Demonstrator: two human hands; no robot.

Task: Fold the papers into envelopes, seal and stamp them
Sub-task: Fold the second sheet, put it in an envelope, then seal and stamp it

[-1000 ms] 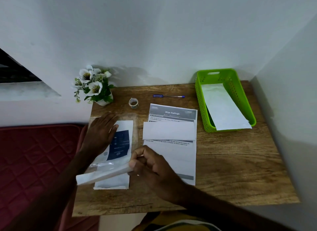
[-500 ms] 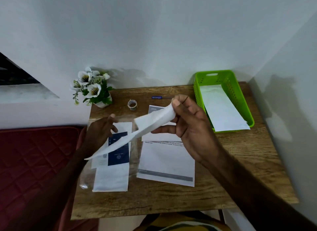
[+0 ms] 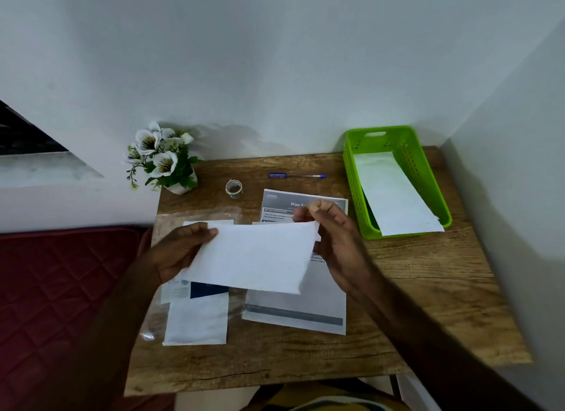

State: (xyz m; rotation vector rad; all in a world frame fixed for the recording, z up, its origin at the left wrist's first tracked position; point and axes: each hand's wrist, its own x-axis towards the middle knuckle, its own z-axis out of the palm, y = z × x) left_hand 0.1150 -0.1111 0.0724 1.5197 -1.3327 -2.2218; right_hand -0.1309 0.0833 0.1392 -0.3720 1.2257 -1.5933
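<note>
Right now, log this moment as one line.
step: envelope in hand | left hand: holds white envelope left edge | right hand: pinches right edge | envelope: above table

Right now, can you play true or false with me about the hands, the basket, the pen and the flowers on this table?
1. Both hands hold the white envelope above the table. True: the left hand grips its left end, the right hand its right end.
2. The green basket is empty. False: a white paper lies in it.
3. The blue pen is in the right hand. False: it lies on the table near the wall.
4. The flower pot stands at the table's far left corner. True.
5. The tape roll sits inside the basket. False: it is on the table beside the flowers.
</note>
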